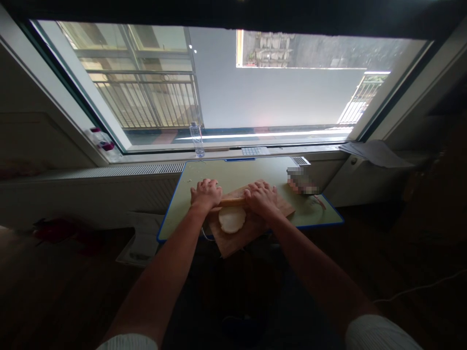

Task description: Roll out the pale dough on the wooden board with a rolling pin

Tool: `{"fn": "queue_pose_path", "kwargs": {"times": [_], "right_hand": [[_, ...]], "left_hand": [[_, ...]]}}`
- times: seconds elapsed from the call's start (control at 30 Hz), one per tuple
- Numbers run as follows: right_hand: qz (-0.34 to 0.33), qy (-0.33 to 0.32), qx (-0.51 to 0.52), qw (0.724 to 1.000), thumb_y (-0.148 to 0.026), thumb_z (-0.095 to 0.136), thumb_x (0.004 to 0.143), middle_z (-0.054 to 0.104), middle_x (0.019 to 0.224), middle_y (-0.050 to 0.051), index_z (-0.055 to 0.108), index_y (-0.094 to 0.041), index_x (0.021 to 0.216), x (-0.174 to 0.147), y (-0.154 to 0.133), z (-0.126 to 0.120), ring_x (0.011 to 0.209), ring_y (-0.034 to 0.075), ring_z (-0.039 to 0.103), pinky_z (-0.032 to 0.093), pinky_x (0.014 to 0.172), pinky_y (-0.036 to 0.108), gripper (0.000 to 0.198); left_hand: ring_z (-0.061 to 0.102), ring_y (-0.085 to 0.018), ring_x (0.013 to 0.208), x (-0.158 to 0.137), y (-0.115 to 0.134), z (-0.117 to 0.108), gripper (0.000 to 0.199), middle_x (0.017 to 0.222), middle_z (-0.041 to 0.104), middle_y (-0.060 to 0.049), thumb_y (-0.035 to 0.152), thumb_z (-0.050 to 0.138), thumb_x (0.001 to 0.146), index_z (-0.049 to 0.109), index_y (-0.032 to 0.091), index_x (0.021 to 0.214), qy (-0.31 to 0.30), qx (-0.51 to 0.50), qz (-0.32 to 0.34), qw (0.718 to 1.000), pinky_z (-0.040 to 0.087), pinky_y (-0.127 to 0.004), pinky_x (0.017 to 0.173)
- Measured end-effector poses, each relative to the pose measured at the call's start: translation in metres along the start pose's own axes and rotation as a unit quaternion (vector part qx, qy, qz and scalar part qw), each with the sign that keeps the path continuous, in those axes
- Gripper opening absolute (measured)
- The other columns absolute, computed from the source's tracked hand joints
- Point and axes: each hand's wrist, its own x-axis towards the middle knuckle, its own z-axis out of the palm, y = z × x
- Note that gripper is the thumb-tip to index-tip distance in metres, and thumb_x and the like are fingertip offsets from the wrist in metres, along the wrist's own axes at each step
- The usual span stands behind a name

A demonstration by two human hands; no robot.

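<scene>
A wooden rolling pin (pixel 233 201) lies crosswise over a wooden board (pixel 228 244). My left hand (pixel 206 193) is closed over its left end, and my right hand (pixel 261 198) grips the right end. Just on my side of the pin, a round, flattened piece of pale dough (pixel 232 220) rests on the board, its edge slightly uneven. The board is turned at an angle, and one corner juts past the near edge of the table. Both ends of the pin are hidden beneath my hands.
The small green table (pixel 175 214) has a blue rim. A pixelated item (pixel 302 181) stands on its right side. On the sill beyond are a clear bottle (pixel 197 140) and a bottle with a purple label (pixel 104 143). Papers (pixel 379 153) lie at the right.
</scene>
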Motion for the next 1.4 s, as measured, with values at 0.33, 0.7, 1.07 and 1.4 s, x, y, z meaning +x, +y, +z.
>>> {"fn": "queue_pose_path", "kwargs": {"times": [0.33, 0.7, 1.07, 1.4], "right_hand": [[-0.015, 0.030, 0.019, 0.999, -0.045, 0.039, 0.114, 0.060, 0.164, 0.009, 0.067, -0.024, 0.150, -0.057, 0.004, 0.000, 0.158, 0.035, 0.041, 0.025, 0.130, 0.061, 0.050], [-0.033, 0.062, 0.027, 0.997, -0.049, 0.037, 0.114, 0.049, 0.173, 0.011, 0.056, -0.020, 0.162, -0.096, 0.012, 0.002, 0.162, 0.034, 0.036, 0.021, 0.133, 0.062, 0.059], [-0.033, 0.005, -0.024, 0.999, -0.046, 0.037, 0.113, 0.063, 0.160, 0.010, 0.072, -0.026, 0.142, -0.013, -0.010, -0.006, 0.154, 0.036, 0.041, 0.027, 0.126, 0.060, 0.050], [-0.023, 0.030, 0.006, 0.999, -0.048, 0.036, 0.115, 0.059, 0.165, 0.010, 0.066, -0.025, 0.152, -0.052, 0.000, 0.001, 0.158, 0.035, 0.041, 0.026, 0.129, 0.061, 0.053]], "left_hand": [[0.059, -0.035, 0.141, -0.072, 0.002, 0.007, 0.046, 0.155, 0.067, -0.011, 0.043, 0.043, 0.109, 0.072, 0.026, 0.140, 0.088, 0.011, 0.028, 0.996, 0.038, -0.062, 0.124], [0.045, -0.035, 0.160, -0.136, 0.002, 0.015, 0.057, 0.167, 0.058, -0.008, 0.049, 0.034, 0.113, 0.062, 0.028, 0.159, 0.118, -0.024, 0.043, 0.992, 0.030, -0.068, 0.131], [0.045, -0.035, 0.158, -0.048, -0.005, 0.008, 0.056, 0.171, 0.053, -0.010, 0.051, 0.035, 0.111, 0.065, 0.033, 0.155, 0.037, -0.007, -0.005, 0.999, 0.027, -0.071, 0.131], [0.050, -0.038, 0.155, -0.083, -0.004, 0.012, 0.053, 0.167, 0.057, -0.011, 0.046, 0.038, 0.111, 0.070, 0.029, 0.150, 0.101, -0.012, 0.035, 0.994, 0.029, -0.073, 0.129]]}}
